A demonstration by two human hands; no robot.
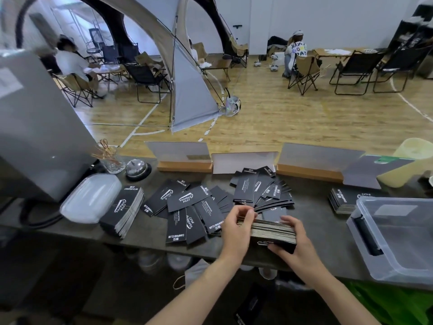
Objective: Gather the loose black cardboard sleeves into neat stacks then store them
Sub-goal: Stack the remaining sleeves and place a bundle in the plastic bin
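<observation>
Dark counter (314, 221) runs across a hall with a wooden floor, folding chairs and a tent behind it. Near its front edge both hands hold one bundle of sleeves (271, 231). The bundle stands on edge with its pale cut edges turned up, a black printed face toward the wearer, and its long axis running left to right, dropping slightly toward the right. The left hand (236, 221) curls its fingers over the bundle's left end. The right hand (293, 233) grips the right end, thumb on the near face.

Loose sleeves (187, 207) lie flat just left of and behind the hands, fanned and overlapping, pointing every way. A finished stack (124, 207) lies flat at the left beside a clear lid (91, 198), its long axis slanting away to the right. Another stack (342, 200) lies crosswise at the right, just behind a clear plastic bin (393, 200).
</observation>
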